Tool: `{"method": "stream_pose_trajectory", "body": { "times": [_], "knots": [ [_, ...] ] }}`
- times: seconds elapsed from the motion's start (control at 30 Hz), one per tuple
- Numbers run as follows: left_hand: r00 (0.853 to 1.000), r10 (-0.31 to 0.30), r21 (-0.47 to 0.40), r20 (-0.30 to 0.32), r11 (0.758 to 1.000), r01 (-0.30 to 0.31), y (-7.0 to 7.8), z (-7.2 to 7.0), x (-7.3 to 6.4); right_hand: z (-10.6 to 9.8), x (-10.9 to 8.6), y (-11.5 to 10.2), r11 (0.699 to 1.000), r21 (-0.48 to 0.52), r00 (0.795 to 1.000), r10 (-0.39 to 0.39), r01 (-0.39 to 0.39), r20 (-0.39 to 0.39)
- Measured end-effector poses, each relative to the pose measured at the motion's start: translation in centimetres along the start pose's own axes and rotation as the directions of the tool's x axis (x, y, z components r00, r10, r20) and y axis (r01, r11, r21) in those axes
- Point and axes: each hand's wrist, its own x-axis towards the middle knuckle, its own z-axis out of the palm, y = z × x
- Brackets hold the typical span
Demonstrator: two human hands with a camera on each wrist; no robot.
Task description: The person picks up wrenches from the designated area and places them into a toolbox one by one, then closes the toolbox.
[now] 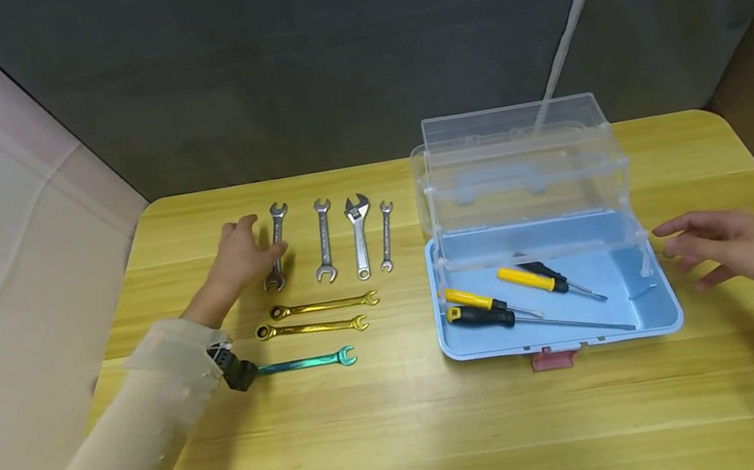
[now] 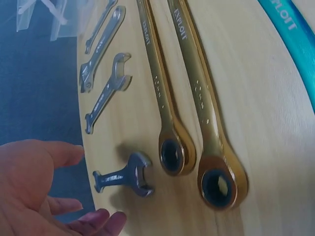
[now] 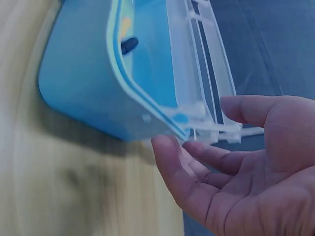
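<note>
Thumb and fingers spread, my left hand (image 1: 239, 258) hovers beside the leftmost silver open-end wrench (image 1: 277, 231); the thumb overlaps its shaft in the head view. In the left wrist view a gap shows between the fingers and that wrench (image 2: 123, 178). At the right end of the blue toolbox (image 1: 670, 302), my right hand (image 1: 745, 244) has its fingers loosely bent with nothing between them. Its fingertips come right up to the box's corner and the clear tray hinge (image 3: 197, 123) in the right wrist view.
Right of the left hand lie another open-end wrench (image 1: 325, 239), an adjustable wrench (image 1: 359, 238) and a small wrench (image 1: 387, 236). Nearer are two gold ratchet wrenches (image 1: 321, 306) and a green wrench (image 1: 304, 363). Clear trays (image 1: 522, 161) stand raised over several screwdrivers (image 1: 480, 316) in the box.
</note>
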Motion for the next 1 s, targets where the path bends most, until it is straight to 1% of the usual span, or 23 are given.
{"method": "stream_pose_trajectory", "body": {
  "times": [0.07,0.2,0.3,0.43,0.57,0.73,0.83,1.0],
  "knots": [
    [1.0,-0.017,0.0,-0.002,1.0,0.017,0.1,0.2,0.1,0.5,-0.1,0.1,0.998,0.062,1.0,-0.009,0.007,0.027],
    [0.999,-0.036,-0.006,0.007,0.999,0.036,0.4,0.6,0.3,1.4,-0.2,0.5,0.99,0.142,0.999,-0.021,0.016,0.03],
    [0.999,-0.045,-0.02,0.009,0.999,0.045,0.7,0.9,0.4,1.9,-0.1,0.8,0.984,0.178,1.0,0.006,-0.008,0.016],
    [0.998,-0.056,-0.028,-0.019,0.998,0.056,0.8,1.1,0.6,2.2,0.1,1.3,0.98,0.2,1.0,0.017,-0.02,0.015],
    [0.996,-0.08,-0.031,-0.042,0.996,0.079,1.1,1.4,0.9,2.3,0.1,1.9,0.973,0.23,0.999,-0.035,0.032,0.01],
    [0.991,-0.112,-0.032,-0.073,0.993,0.11,1.4,1.7,1.2,2.6,0.2,2.5,0.944,0.321,0.995,-0.091,0.074,0.038],
    [0.988,-0.126,-0.021,-0.094,0.992,0.125,1.3,1.9,1.4,2.7,0.2,2.5,0.941,0.329,0.995,-0.09,0.073,0.037],
    [0.982,-0.167,0.014,-0.089,0.986,0.169,1.1,2.2,1.9,2.7,0.2,2.4,0.957,0.29,0.999,-0.026,0.017,0.026]
  ]
}}
